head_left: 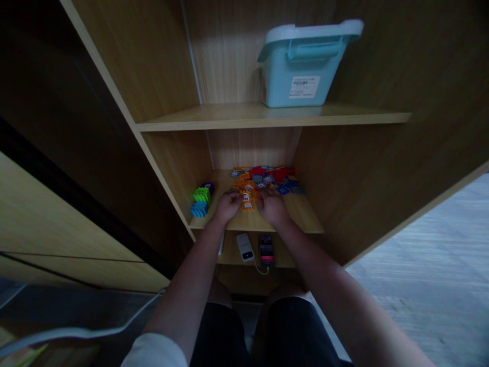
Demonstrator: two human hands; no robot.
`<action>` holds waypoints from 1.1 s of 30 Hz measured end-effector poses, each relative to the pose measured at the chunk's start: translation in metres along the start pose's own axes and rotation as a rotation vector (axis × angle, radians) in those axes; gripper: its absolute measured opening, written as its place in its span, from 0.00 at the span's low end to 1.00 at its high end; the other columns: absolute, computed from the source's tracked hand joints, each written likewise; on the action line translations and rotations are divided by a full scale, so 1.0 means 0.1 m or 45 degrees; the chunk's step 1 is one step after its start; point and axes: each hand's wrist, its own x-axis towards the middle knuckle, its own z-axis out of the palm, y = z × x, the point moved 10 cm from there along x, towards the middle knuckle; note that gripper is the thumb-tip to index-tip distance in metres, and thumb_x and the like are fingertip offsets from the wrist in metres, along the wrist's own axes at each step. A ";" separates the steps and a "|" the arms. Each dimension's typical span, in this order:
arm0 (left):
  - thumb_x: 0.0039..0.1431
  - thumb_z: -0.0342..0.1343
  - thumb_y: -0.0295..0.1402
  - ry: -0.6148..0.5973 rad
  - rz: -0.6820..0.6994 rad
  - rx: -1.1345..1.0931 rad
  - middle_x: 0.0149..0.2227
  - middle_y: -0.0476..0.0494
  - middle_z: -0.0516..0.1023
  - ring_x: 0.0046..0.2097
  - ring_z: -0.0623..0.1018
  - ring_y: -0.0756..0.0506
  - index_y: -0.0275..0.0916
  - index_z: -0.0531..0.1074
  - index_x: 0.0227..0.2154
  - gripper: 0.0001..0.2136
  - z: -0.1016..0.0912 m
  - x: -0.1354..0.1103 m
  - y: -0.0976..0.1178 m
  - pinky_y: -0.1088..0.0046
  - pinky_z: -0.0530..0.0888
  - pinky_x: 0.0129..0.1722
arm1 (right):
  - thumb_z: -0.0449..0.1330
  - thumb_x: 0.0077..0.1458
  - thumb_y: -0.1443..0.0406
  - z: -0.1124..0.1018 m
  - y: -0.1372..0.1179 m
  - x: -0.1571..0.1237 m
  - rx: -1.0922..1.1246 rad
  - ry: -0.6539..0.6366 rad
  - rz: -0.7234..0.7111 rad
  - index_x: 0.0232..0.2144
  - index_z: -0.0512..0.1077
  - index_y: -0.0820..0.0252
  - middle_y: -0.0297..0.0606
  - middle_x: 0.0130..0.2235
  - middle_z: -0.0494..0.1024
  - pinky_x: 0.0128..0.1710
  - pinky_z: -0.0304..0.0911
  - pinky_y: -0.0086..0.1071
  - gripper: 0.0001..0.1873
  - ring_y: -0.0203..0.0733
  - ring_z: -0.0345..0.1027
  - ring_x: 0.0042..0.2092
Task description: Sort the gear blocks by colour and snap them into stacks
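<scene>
My left hand reaches onto the middle shelf with its fingers curled at the left side of some orange interlocking plastic pieces. Across from it, my right hand is closed too, its fingertips at the right of the same pieces. What either hand pinches is too small and dark to make out. Just beyond the hands spreads a pile of gear-edged plastic pieces in red, blue, grey and orange. Some orange pieces show white window-like marks.
Green blocks and blue blocks stand stacked at the shelf's left, a purple one behind. A lidded teal bin sits on the upper shelf. Below lie a white power bank and a phone, joined by a cable.
</scene>
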 end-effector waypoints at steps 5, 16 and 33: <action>0.69 0.55 0.42 -0.030 0.075 -0.040 0.31 0.46 0.78 0.37 0.78 0.45 0.40 0.75 0.25 0.17 0.00 0.00 0.09 0.69 0.76 0.43 | 0.61 0.69 0.62 -0.16 -0.28 -0.05 0.328 0.051 -0.354 0.64 0.71 0.54 0.44 0.67 0.74 0.70 0.59 0.47 0.23 0.51 0.66 0.67; 0.70 0.53 0.38 0.044 0.014 0.149 0.36 0.43 0.83 0.42 0.82 0.42 0.41 0.78 0.31 0.13 -0.03 -0.02 0.07 0.65 0.76 0.51 | 0.65 0.68 0.62 0.03 -0.20 -0.03 0.352 -0.033 -0.347 0.55 0.78 0.54 0.44 0.57 0.81 0.64 0.65 0.45 0.15 0.52 0.72 0.61; 0.69 0.53 0.32 0.080 -0.177 0.147 0.38 0.43 0.86 0.43 0.84 0.41 0.43 0.79 0.39 0.08 -0.09 -0.11 0.02 0.67 0.76 0.46 | 0.71 0.62 0.57 0.10 -0.11 -0.03 0.267 -0.132 -0.213 0.48 0.81 0.52 0.39 0.50 0.86 0.60 0.67 0.43 0.14 0.50 0.76 0.55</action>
